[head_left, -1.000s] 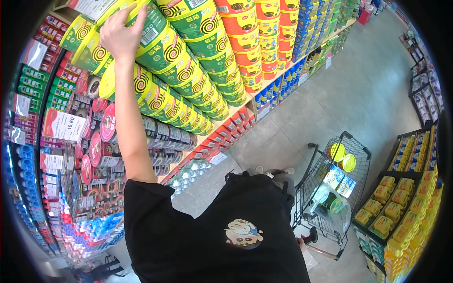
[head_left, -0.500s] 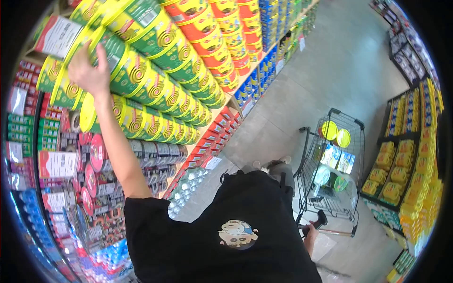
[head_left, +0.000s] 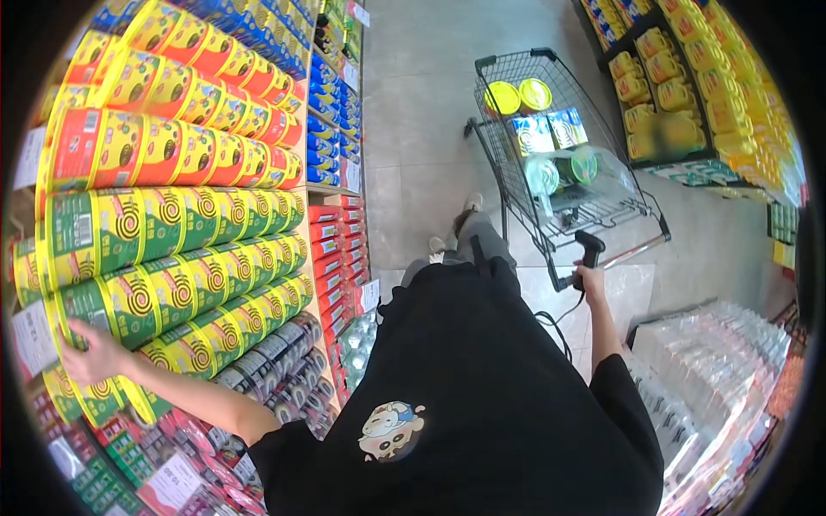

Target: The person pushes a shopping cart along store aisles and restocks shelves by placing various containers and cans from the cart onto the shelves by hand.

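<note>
My left hand is at the front end of the stacked green and yellow tubs printed with spirals, on the left shelf. Its fingers are apart and touch the rim of a tub; part of them is hidden against it. My right hand is wrapped around a black pistol-shaped handheld device with a cable hanging below it. That hand is beside the handlebar of a metal shopping cart. In the cart are two yellow-lidded tubs, blue-and-white packs and a clear bag with round containers.
Red and yellow tubs lie in rows beyond the green ones. Price cards hang at the shelf front. Across the grey floor, yellow jugs stand on a shelf. Plastic-wrapped packs are stacked behind the cart.
The view has turned left, so the shelf appears lower and the cart higher. My left hand stays at the green tubs. More of my right arm shows, still holding the black device.
</note>
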{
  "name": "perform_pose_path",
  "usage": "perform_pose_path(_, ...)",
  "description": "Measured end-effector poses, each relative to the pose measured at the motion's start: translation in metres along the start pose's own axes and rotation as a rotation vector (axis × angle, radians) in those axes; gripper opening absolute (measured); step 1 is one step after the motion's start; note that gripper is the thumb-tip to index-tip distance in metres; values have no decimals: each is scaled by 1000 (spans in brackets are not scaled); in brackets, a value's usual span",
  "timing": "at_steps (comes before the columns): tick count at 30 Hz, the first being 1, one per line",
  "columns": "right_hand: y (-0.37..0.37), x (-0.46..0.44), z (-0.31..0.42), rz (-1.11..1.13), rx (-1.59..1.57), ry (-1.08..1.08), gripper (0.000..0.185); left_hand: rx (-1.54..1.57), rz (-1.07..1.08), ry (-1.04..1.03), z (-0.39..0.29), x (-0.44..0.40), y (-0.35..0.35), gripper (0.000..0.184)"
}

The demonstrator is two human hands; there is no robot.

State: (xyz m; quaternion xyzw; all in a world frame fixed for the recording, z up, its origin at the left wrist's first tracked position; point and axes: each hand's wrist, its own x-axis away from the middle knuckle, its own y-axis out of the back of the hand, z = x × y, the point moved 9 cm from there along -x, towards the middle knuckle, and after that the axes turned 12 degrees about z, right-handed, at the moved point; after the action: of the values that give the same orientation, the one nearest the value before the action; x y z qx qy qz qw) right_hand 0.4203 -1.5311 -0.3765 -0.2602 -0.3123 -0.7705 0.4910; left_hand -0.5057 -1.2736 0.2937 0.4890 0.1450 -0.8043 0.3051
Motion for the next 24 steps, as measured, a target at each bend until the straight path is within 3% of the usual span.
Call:
perform_pose_path(13,-19,-66,53,1,13,17,23,74,64,68,-35,-16,35,36)
perform_pose_path(16,-19,-84,64,-42,9,40,23,122,89,90,-41,-18,42,29)
perform_pose_path(24,-45,-114,96,-26,-24,78,24,180,141,11,-46,-29,49,29)
